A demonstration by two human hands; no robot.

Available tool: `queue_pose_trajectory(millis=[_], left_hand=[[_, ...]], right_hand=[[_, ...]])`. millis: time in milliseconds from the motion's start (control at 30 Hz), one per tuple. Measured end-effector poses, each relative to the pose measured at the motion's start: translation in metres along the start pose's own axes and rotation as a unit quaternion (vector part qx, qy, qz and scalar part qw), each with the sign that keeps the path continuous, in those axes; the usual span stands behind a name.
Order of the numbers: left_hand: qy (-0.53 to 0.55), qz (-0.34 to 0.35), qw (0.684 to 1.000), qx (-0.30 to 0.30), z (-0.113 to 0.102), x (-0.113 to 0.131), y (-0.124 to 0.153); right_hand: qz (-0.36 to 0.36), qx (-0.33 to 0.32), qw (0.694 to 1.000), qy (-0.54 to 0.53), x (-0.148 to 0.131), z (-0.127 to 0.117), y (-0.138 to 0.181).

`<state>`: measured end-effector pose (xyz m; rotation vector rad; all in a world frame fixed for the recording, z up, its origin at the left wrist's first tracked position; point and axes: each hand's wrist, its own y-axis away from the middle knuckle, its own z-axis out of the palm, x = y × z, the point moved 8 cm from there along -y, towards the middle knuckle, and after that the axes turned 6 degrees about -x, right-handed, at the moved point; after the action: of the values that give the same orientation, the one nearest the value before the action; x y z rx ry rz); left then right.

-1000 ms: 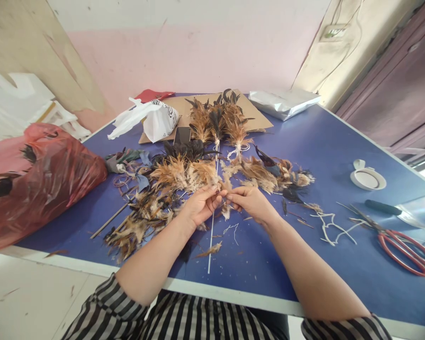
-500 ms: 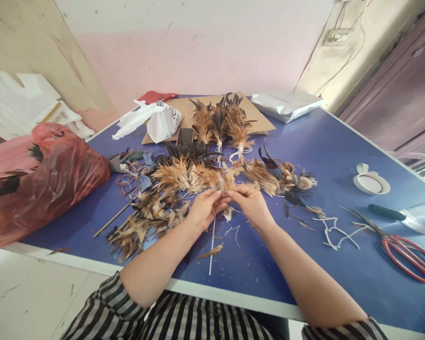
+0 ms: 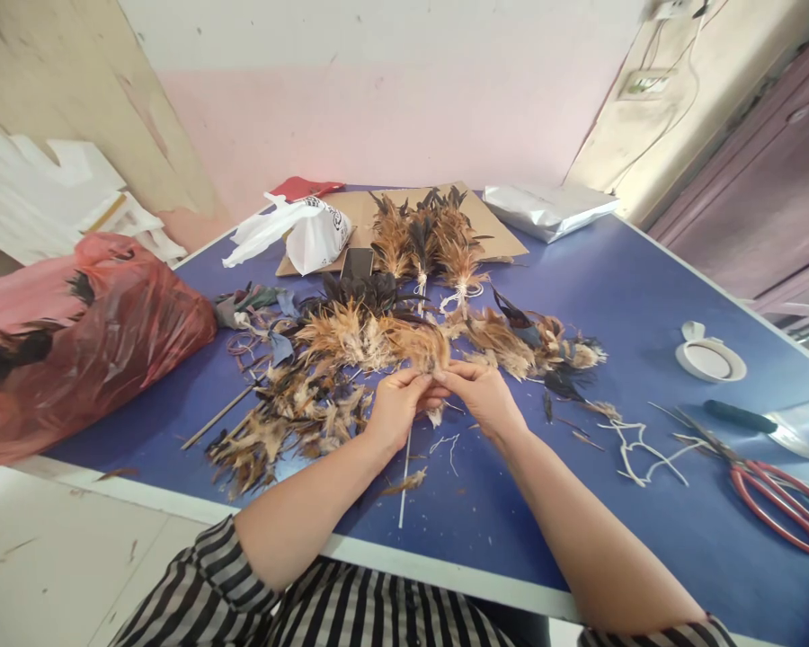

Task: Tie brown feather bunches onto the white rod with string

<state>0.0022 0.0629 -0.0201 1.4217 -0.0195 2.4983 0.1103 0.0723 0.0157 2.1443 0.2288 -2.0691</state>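
My left hand [image 3: 395, 409] and my right hand [image 3: 484, 395] meet over the middle of the blue table [image 3: 634, 296], fingers pinched together on a small bunch of tan feathers [image 3: 426, 346]. Brown, tan and black loose feathers [image 3: 324, 359] spread left of my hands, and more feathers [image 3: 532, 337] lie to the right. A thin white stick [image 3: 404, 476] runs from under my hands toward the near table edge. Tied feather bundles [image 3: 422, 243] lie farther back on cardboard [image 3: 492, 229].
A red plastic bag [image 3: 87, 332] of feathers fills the left. A white bag [image 3: 303, 234], a dark phone [image 3: 357, 262] and a silver packet [image 3: 546, 207] sit at the back. At right lie red-handled scissors [image 3: 782, 503], a green-handled knife [image 3: 748, 420], a white tape roll [image 3: 709, 359] and white string scraps [image 3: 637, 445].
The view has shifted slightly. My hands have drawn closer together, and the feather bunch between my fingers looks fuller.
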Motion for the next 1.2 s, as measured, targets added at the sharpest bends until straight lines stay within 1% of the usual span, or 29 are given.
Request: queue_pose_trajectory(millis=[67, 267, 367, 433, 533, 667, 700, 833, 967, 1067, 1200], left_hand=[[-0.01, -0.001, 1.0, -0.017, 0.003, 0.001, 0.001], [-0.012, -0.014, 0.998, -0.065, 0.011, 0.002, 0.003], [-0.022, -0.016, 0.996, -0.08, 0.014, 0.003, 0.003], [-0.04, -0.015, 0.996, -0.079, 0.014, 0.004, 0.003], [-0.084, -0.006, 0.994, -0.071, 0.013, 0.006, 0.003], [-0.101, 0.002, 0.992, -0.076, 0.013, 0.006, 0.003], [-0.093, -0.001, 0.993, -0.077, 0.012, 0.004, 0.002], [-0.046, -0.012, 0.997, -0.068, 0.007, 0.0, -0.001], [-0.029, -0.025, 0.997, -0.067, 0.006, -0.002, -0.001], [-0.05, -0.031, 0.996, -0.072, 0.009, -0.001, 0.0], [-0.112, -0.019, 0.992, -0.064, 0.01, 0.003, 0.001]], right_hand=[[-0.002, -0.018, 1.0, -0.006, -0.003, -0.001, 0.0], [-0.022, -0.037, 0.999, 0.028, -0.009, -0.009, 0.0], [-0.017, -0.031, 0.997, 0.063, -0.008, -0.015, -0.001], [-0.019, -0.036, 0.994, 0.099, -0.01, -0.015, 0.0], [-0.022, -0.056, 0.99, 0.126, -0.016, -0.008, 0.002], [0.008, -0.132, 0.989, 0.068, -0.016, 0.009, 0.007], [0.011, -0.135, 0.99, 0.051, -0.016, 0.01, 0.008], [-0.006, -0.072, 0.997, 0.021, -0.017, -0.006, 0.005], [-0.014, -0.031, 0.998, 0.056, -0.015, -0.015, 0.002], [-0.03, -0.004, 0.994, 0.101, -0.017, -0.018, 0.003], [-0.061, 0.017, 0.983, 0.174, -0.023, -0.017, 0.005]])
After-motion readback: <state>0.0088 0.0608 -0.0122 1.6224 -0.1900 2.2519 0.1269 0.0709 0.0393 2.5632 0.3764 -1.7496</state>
